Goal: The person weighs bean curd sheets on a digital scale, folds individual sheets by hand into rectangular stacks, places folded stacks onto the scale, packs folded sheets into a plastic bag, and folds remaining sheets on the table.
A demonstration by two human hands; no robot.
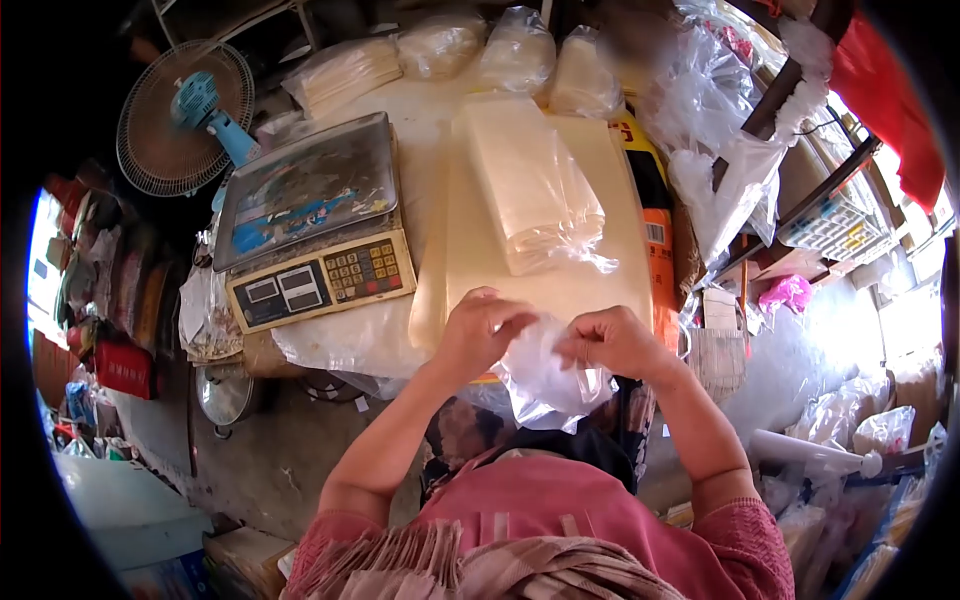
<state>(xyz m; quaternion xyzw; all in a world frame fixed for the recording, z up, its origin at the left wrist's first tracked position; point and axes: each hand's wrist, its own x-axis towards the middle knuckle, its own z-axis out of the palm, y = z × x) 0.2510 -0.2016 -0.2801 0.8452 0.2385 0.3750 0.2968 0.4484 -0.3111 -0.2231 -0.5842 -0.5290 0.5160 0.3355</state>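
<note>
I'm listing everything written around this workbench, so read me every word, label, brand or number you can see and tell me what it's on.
Nothing can be read with certainty.
Scale keypad: key markings, too small to read.
Scale display windows: no number legible.
Yellow, black and orange package: red marking on the yellow part, partly covered, unreadable.
White label on its orange part: too small to read.
</note>
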